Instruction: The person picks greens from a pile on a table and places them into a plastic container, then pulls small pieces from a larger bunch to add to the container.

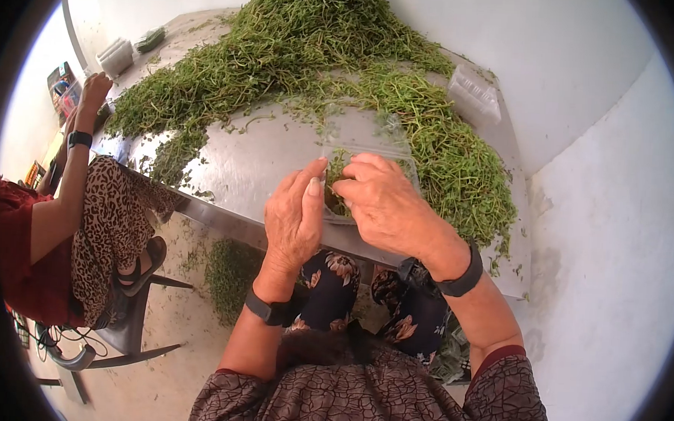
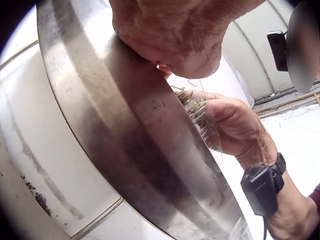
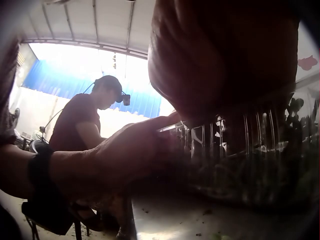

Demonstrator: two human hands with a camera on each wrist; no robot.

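Here's the clear plastic box (image 1: pixel 339 220) by the near edge of the tabletop (image 1: pixel 245 165), between straight-fingered, seemingly ungripping left hand (image 1: pixel 295 212) and bent-fingered right hand (image 1: pixel 386 205), hold hidden.

No lettering or number can be read anywhere.

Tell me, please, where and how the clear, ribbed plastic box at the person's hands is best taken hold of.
I'd grip the box by its ribbed walls, from left and right: its clear plastic lid lies open on the far side, and leafy green stems inside make the top a poor hold.
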